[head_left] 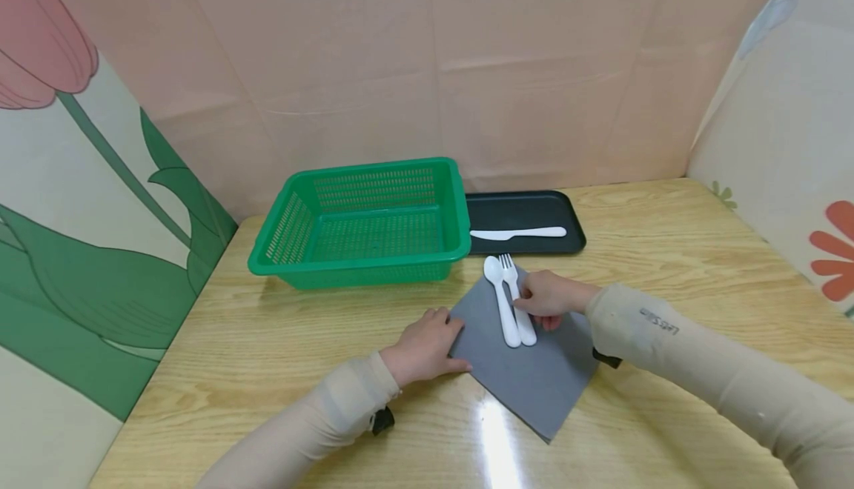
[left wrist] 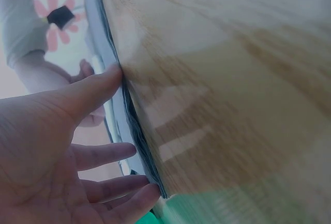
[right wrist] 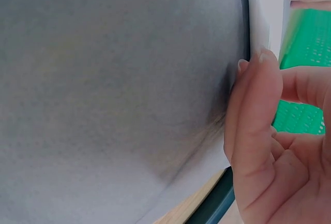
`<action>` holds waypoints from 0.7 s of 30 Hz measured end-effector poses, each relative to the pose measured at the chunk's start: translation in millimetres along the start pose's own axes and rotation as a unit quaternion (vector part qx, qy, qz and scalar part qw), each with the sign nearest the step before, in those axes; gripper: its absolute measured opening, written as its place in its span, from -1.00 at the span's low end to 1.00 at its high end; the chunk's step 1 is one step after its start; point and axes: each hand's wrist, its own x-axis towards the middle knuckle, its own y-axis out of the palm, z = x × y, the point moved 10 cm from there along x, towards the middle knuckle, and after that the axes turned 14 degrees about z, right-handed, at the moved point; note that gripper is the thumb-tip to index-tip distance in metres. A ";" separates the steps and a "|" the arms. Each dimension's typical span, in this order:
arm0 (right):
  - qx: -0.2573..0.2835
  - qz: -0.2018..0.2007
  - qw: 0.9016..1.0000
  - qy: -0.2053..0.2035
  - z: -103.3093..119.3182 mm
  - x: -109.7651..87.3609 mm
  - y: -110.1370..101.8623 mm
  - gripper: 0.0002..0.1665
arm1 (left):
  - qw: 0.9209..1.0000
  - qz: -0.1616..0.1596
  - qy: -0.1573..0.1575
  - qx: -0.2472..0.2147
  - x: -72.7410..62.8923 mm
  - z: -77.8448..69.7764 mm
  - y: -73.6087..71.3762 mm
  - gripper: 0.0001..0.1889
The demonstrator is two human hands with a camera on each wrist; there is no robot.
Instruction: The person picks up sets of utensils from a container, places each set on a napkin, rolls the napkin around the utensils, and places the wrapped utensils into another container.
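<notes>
1. Grey folded square napkin [head_left: 534,393]: we find it on the wood-grain table [head_left: 707,274].
2. Green perforated plastic basket [head_left: 373,261]: we see it behind, at left.
3. Left hand [head_left: 424,347]: we see its fingers spread and loosely extended, touching the napkin's left corner without gripping.
4. White plastic spoon [head_left: 502,304]: we see it over the napkin.
5. White plastic fork [head_left: 511,280]: we see it just beside the spoon.
6. Black rectangular tray [head_left: 520,207]: we note a white plastic knife [head_left: 534,233] in it.
7. Right hand [head_left: 548,295]: we see it pinching the fork's handle, thumb and fingers closed.
</notes>
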 end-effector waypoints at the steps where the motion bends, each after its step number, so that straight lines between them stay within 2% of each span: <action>1: 0.000 0.000 1.000 0.000 0.0 0.0 -0.1 -0.70 | 1.000 -0.001 0.000 0.001 -0.1 -0.1 -0.1 -0.33; 21: -0.003 0.002 1.000 -0.007 -0.4 -0.7 -1.2 -0.73 | 1.000 -0.005 0.002 0.002 -0.5 -0.5 -1.3 -0.33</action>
